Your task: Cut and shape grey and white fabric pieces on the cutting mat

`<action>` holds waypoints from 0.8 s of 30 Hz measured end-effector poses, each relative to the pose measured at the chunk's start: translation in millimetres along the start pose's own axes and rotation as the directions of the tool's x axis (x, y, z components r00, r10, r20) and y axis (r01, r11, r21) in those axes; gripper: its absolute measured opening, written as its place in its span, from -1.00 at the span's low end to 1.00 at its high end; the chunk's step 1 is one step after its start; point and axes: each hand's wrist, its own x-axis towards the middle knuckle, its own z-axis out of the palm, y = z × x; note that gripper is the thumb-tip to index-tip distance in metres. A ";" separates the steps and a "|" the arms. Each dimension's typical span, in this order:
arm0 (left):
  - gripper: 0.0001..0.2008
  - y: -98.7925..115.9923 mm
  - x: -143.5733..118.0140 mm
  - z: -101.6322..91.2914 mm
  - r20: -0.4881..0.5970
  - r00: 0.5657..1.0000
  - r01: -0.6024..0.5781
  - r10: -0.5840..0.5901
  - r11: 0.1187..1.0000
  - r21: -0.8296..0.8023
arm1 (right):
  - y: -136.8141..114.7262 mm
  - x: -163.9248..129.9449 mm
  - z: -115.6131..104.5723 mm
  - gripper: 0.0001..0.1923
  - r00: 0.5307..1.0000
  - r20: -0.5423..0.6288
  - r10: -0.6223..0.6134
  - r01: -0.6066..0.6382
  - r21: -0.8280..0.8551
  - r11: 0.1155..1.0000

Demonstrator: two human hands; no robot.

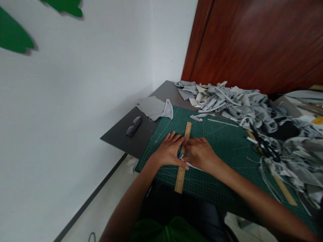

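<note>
A wooden ruler (179, 181) lies lengthwise on a green gridded cutting mat (222, 141). My left hand (169, 151) rests flat with fingers apart, its fingertips and thumb reaching the ruler. Close against the ruler's right side is my right hand (200, 153), its fingers bent inward and closed. What they hold, if anything, is hidden. Between the two hands a small shiny bluish piece (181, 156) shows on the ruler; I cannot tell its kind. The edge of a pale piece of material (195, 167) peeks out under my right hand.
Sunglasses (134, 126) and grey fabric pieces (151, 107) lie on the dark table (118, 137) at left. A heap of grey scraps (227, 99) fills the back and right. Black-handled scissors (264, 146) and another wooden ruler (284, 188) lie at right. A white wall (101, 67) borders the left.
</note>
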 end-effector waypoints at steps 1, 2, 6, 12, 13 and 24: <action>0.34 -0.2 -0.2 -0.5 0.006 1.000 -0.001 0.001 1.000 -0.013 | -0.3 0.2 -1.5 -0.71 1.000 0.008 0.002 -0.002 -0.011 1.000; 0.35 -0.5 -0.4 -0.9 0.010 1.000 -0.002 0.003 1.000 -0.027 | -0.3 0.1 -2.5 -0.71 1.000 0.011 0.004 -0.004 -0.016 1.000; 0.34 -3.0 -1.3 -1.1 0.007 1.000 -0.017 0.018 0.999 -0.052 | 0.9 -1.7 -0.7 -0.60 1.000 -0.012 0.015 -0.015 -0.004 1.000; 0.20 -3.5 -1.6 -1.4 0.020 1.000 -0.022 0.022 0.999 -0.033 | 4.6 -5.5 9.9 -0.45 0.997 0.054 0.061 -0.066 0.094 0.993; 0.19 -3.0 -1.4 -1.6 0.023 1.000 -0.020 0.021 0.999 -0.032 | 5.4 -6.2 11.2 -0.45 0.997 0.053 0.059 -0.065 0.115 0.991; 0.18 0.4 -0.3 -4.1 0.043 0.999 -0.002 0.003 1.000 -0.018 | -0.5 -15.8 9.5 -0.63 0.994 0.029 0.103 -0.104 0.037 0.994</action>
